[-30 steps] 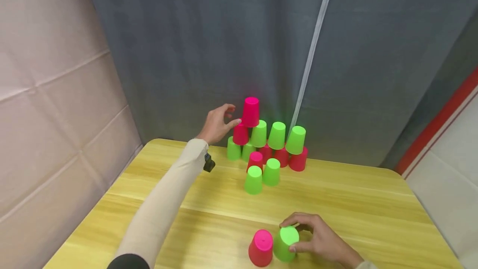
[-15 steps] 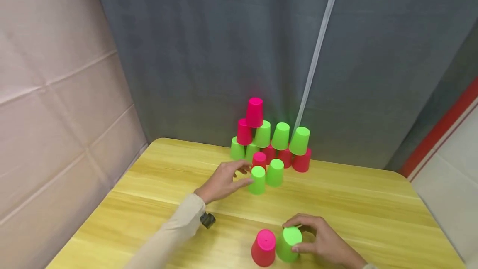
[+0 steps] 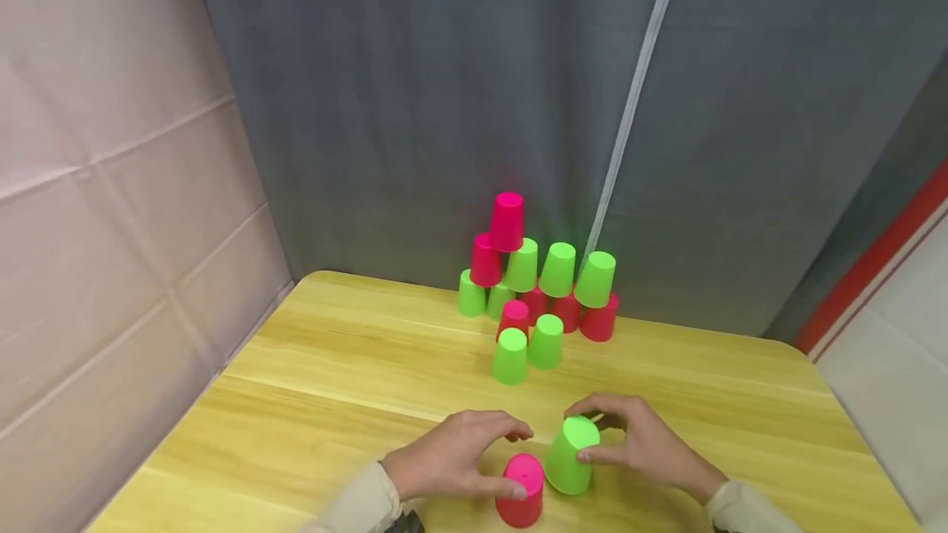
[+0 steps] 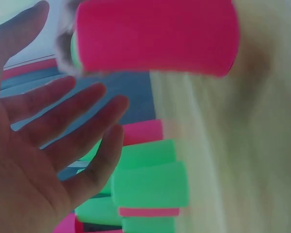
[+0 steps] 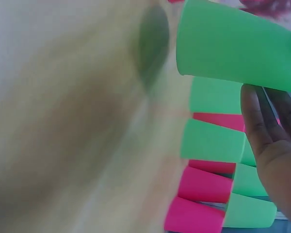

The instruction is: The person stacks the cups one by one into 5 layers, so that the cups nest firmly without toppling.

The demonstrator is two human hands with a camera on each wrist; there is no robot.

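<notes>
Left hand (image 3: 452, 459) curled round a pink cup (image 3: 520, 490), thumb on the near side and fingers arched over the far side; from the left wrist view fingers (image 4: 63, 116) look fairly spread, so a loose grasp rather than a tight one. Right hand (image 3: 644, 447) wrapped round a green cup (image 3: 570, 455), thumb pressed on the near wall, fingers behind, cup tilted toward the pink one. Both cups upside down at the near edge of the surface (image 3: 333, 368), just beside each other, probably kept mouth-down so flat bases face up. Farther back, well apart from the hands, a stack of cups (image 3: 536, 278) in pink and green, layered in rows against a grey curtain (image 3: 444, 105), one pink cup topmost. Smooth, matte plastic, tapered round shapes; pale yellow wood-grain surface with rounded corners.
</notes>
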